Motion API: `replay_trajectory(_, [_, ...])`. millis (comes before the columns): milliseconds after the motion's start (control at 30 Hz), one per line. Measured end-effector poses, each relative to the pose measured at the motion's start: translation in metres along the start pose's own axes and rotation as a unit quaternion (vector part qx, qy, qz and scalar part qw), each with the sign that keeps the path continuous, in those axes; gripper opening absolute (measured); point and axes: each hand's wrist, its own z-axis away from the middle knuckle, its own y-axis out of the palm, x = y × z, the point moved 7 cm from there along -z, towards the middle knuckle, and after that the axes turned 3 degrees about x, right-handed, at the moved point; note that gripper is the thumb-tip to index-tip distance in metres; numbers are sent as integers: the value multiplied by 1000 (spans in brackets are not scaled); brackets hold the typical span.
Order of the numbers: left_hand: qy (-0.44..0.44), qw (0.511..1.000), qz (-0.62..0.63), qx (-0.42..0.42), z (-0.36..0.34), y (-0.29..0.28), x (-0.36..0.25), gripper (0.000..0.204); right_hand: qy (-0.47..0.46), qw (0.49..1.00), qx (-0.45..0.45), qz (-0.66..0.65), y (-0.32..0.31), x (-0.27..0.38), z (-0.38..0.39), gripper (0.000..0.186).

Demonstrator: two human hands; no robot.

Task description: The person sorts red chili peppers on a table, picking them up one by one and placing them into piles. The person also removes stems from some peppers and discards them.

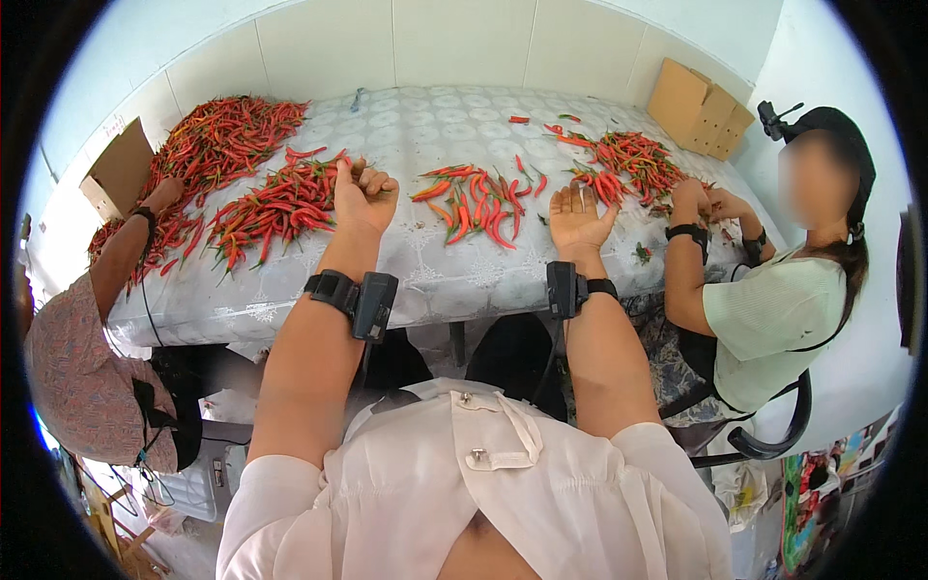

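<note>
My left hand (365, 196) is turned palm up at the right edge of a heap of red chili peppers (280, 208). Its fingers are curled in and the thumb stands apart; nothing shows in it. My right hand (580, 220) lies palm up with fingers stretched out, open and holding nothing. Between the two hands, a small spread of loose chili peppers (476, 203), red and some orange, lies on the patterned tablecloth (425, 275). Just beyond my right fingertips is another pile of red chilies (633, 164).
A large chili mound (227, 135) covers the far left, near a cardboard box (118, 169). More cardboard boxes (701, 108) stand at the back right. A co-worker's arm (126, 256) reaches in from the left. A co-worker (783, 319) on the right handles chilies. Green scraps (643, 253) dot the cloth.
</note>
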Motion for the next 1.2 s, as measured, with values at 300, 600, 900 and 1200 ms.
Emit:
replay_trajectory(300, [-1, 999, 50, -23, -24, -48, 15, 60, -1, 1000, 16, -18, 16, -8, -7, 66])
replay_trajectory(600, [-15, 997, 57, -40, -24, -43, 20, 64, -71, 997, -13, -9, 22, -3, -67, 68])
replay_trajectory(900, [-19, 997, 36, -70, -59, -4, 34, 64, -38, 999, 30, -24, 32, -19, -98, 62])
replay_trajectory(1200, [-41, 991, -62, -108, -73, -44, 26, 59, -62, 960, 35, 272, 22, -12, -112, 24])
